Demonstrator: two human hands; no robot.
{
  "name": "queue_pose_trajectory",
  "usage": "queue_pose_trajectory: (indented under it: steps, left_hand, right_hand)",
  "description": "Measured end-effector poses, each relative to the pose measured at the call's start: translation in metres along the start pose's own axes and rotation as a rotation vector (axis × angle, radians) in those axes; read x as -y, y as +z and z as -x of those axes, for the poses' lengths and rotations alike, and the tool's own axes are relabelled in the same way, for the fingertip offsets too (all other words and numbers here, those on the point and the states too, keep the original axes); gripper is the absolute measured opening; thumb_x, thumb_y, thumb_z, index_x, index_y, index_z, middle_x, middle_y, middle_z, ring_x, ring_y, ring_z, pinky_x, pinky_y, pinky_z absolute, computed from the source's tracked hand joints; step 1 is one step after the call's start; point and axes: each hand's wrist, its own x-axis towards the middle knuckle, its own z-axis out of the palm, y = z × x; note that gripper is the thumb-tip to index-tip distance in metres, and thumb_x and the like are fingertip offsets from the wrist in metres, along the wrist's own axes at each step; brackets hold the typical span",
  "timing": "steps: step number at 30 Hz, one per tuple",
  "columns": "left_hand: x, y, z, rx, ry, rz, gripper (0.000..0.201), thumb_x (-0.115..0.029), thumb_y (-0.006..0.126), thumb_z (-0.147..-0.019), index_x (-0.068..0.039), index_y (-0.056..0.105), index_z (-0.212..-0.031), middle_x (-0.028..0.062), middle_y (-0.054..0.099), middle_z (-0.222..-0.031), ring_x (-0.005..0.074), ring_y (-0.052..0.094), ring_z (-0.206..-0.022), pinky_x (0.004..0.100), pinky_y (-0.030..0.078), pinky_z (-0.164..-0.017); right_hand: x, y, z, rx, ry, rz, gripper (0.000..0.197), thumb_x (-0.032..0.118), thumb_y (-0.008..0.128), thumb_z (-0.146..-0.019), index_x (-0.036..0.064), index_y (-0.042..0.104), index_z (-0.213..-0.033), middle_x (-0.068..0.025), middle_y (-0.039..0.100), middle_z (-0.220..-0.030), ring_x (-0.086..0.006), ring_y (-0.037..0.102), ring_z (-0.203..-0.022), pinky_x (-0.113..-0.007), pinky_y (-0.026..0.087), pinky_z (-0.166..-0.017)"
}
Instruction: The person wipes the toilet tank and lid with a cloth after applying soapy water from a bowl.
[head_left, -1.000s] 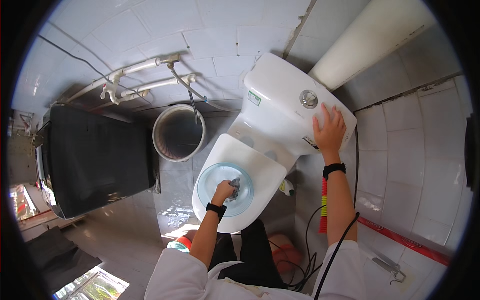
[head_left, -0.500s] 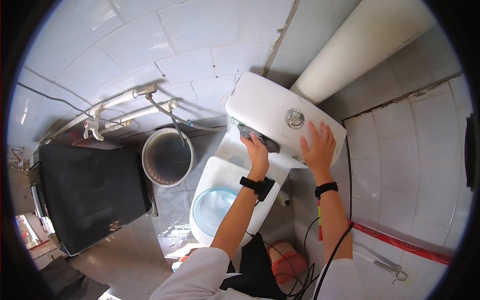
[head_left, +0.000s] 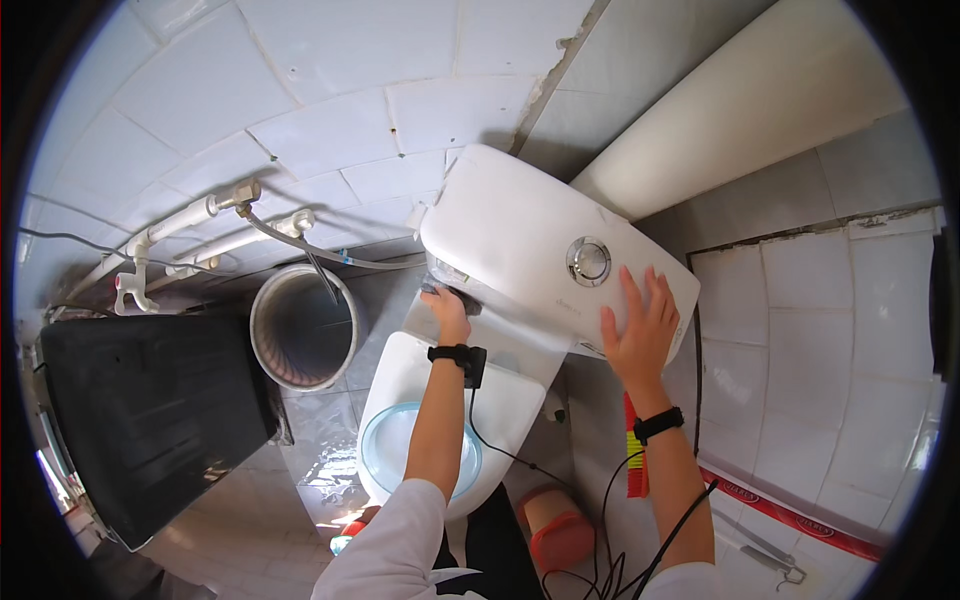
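A: Where is the left hand (head_left: pixel 447 312)?
B: At the cistern's (head_left: pixel 540 245) front lower edge, fingers curled on a dark scrubbing pad (head_left: pixel 452 293) pressed to the porcelain.
A: And the right hand (head_left: pixel 638 325)?
B: Spread flat on the lid, empty, just beside the flush button (head_left: pixel 588 260).
A: How far along, would you say?
B: Hard to judge. The bowl (head_left: pixel 420 450) below the left wrist holds clear water; the tank front looks in progress, its lid probably left.

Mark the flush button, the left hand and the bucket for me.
flush button (head_left: pixel 588 261), head view, centre of the round metal button on the tank lid.
left hand (head_left: pixel 447 311), head view, back of the hand at the tank's front.
bucket (head_left: pixel 268 352), head view, left rim.
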Motion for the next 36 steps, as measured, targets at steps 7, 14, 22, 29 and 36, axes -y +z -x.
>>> queue_pose_trajectory:
  steps: [7,14,22,29,36]
  left_hand:
    - [-0.094,0.039,0.124,0.264,0.336,0.042,0.049,-0.031,0.035,-0.095,-0.006,0.016,-0.133,0.0158,0.032,-0.130,0.0238,0.036,-0.117,0.0329,0.031,-0.097]
    - [-0.050,0.053,0.109,-0.106,0.508,-0.288,0.038,-0.026,0.031,-0.095,0.009,0.031,-0.112,0.0276,0.038,-0.114,0.0329,0.041,-0.100,0.0376,0.032,-0.088]
    - [0.066,0.024,0.039,-0.191,0.034,-0.250,0.056,-0.034,0.029,-0.094,0.012,0.024,-0.124,0.0331,0.031,-0.126,0.0416,0.037,-0.114,0.0416,0.031,-0.096]
    - [0.009,0.071,0.196,0.050,0.199,-0.193,0.063,-0.034,0.025,-0.096,0.010,-0.001,-0.133,0.0247,0.016,-0.138,0.0278,0.025,-0.124,0.0324,0.020,-0.103]
    - [0.062,0.066,0.142,-0.083,0.230,-0.032,0.060,-0.029,0.029,-0.096,0.015,0.006,-0.130,0.0328,0.012,-0.137,0.0361,0.020,-0.128,0.0368,0.017,-0.105]
  right_hand:
    - [-0.003,-0.006,-0.003,-0.005,0.008,0.024,0.050,0.036,0.055,-0.078,0.0161,0.048,-0.123,-0.0150,0.042,-0.123,-0.0365,0.038,-0.114,-0.047,0.031,-0.092]
    - [-0.005,-0.005,-0.001,0.021,0.021,-0.001,0.051,0.037,0.055,-0.077,0.0164,0.048,-0.123,-0.0155,0.042,-0.123,-0.0367,0.038,-0.114,-0.047,0.031,-0.092]
    - [-0.002,-0.001,-0.002,0.013,0.010,-0.013,0.051,0.037,0.054,-0.077,0.0163,0.048,-0.123,-0.0162,0.041,-0.124,-0.0381,0.038,-0.114,-0.049,0.030,-0.092]
    - [-0.011,-0.003,0.000,0.016,0.009,0.043,0.052,0.037,0.054,-0.077,0.0163,0.048,-0.123,-0.0162,0.041,-0.124,-0.0379,0.038,-0.114,-0.049,0.031,-0.092]
    - [-0.007,-0.002,0.000,0.022,0.027,0.004,0.052,0.037,0.055,-0.077,0.0164,0.048,-0.123,-0.0163,0.040,-0.125,-0.0378,0.038,-0.115,-0.051,0.030,-0.094]
